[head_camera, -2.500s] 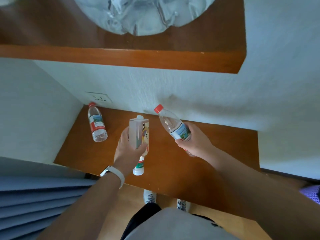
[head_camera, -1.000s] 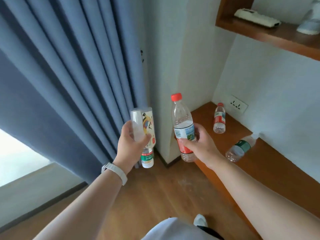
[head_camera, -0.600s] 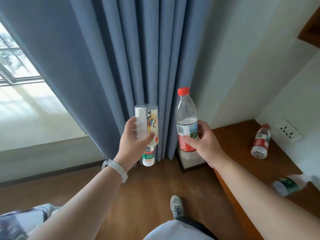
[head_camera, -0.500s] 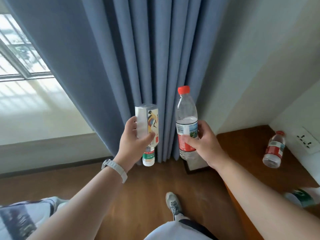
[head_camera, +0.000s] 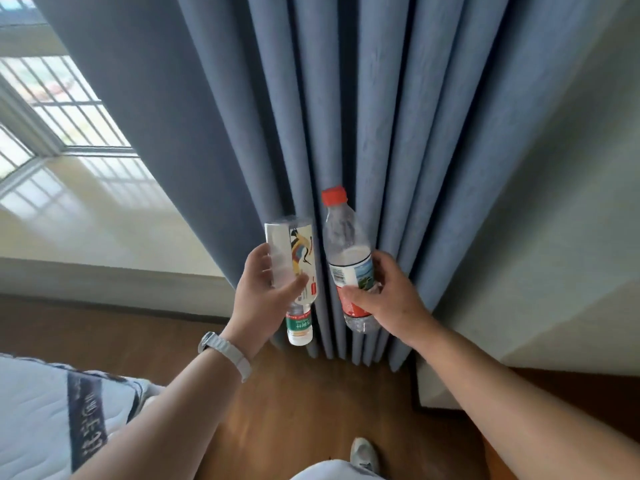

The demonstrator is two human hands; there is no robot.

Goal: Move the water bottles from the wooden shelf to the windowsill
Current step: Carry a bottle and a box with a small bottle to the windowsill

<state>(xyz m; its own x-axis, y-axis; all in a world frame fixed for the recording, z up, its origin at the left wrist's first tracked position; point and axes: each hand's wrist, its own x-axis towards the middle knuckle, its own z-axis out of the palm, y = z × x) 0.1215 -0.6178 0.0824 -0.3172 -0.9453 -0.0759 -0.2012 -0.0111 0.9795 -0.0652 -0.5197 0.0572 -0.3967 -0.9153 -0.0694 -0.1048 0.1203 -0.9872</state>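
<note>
My right hand point(head_camera: 388, 303) grips a clear water bottle point(head_camera: 346, 244) with a red cap and a red and blue label, held upright in front of the curtain. My left hand point(head_camera: 263, 303) holds a square white pack point(head_camera: 294, 251) with a bird picture. A green-labelled bottle point(head_camera: 298, 325) hangs below that pack, white end down, and how the fingers hold it is hidden. The pale windowsill point(head_camera: 86, 216) lies to the left, beyond both hands. Only a strip of the wooden shelf point(head_camera: 595, 382) shows at the lower right.
A long blue curtain point(head_camera: 346, 98) hangs straight ahead down to the wooden floor point(head_camera: 311, 393). The barred window point(head_camera: 52, 98) is at the upper left. A mattress corner point(head_camera: 41, 417) sits at the lower left. My shoe point(head_camera: 362, 455) is at the bottom.
I have turned left from the shelf toward the window. The shelf's bottles have left view and more windowsill shows. Both hands keep their grips.
</note>
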